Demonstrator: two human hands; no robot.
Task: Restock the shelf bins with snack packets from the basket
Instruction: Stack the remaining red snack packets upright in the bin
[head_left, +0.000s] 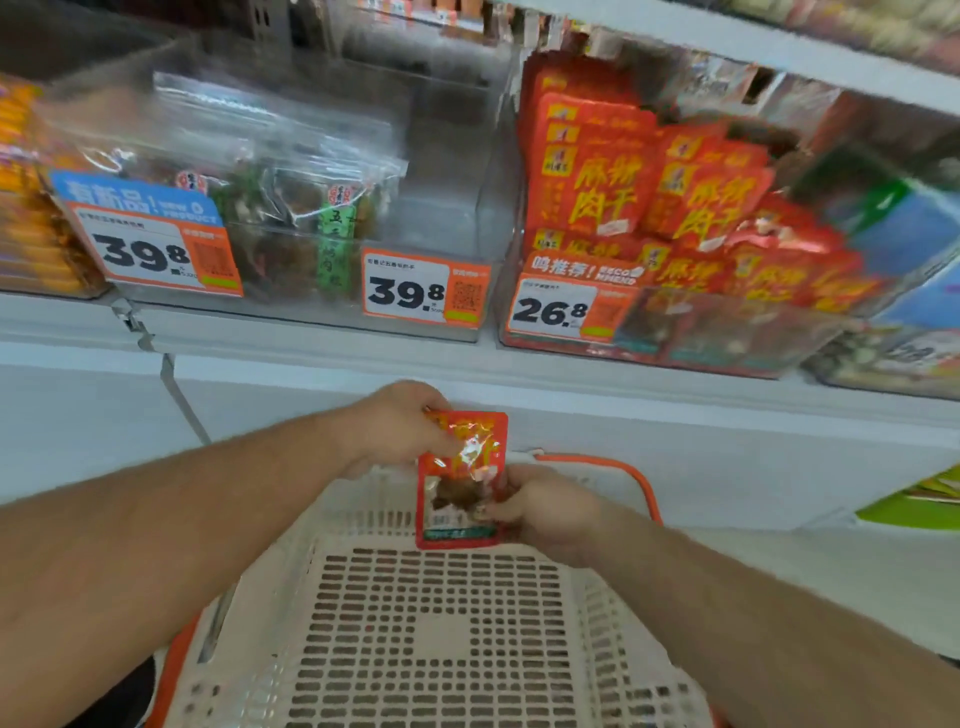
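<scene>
**Last red packet, almost done**

Since the white plastic basket with orange trim (441, 623) shows only its bare slotted floor, the job looks close to finished. On the shelf, the clear plastic bin on the left (270, 218) holds see-through bags of dark snacks, with room left at its right side. The bin of red packets with yellow writing (649, 208) is piled high.

Both arms reach forward over the basket. The left hand (395, 428) pinches the top of one small red shiny snack packet (462, 478). The right hand (540, 506) holds its lower edge from the right. The packet stands upright above the basket's far end, well below the shelf. It probably belongs with the red ones.
</scene>
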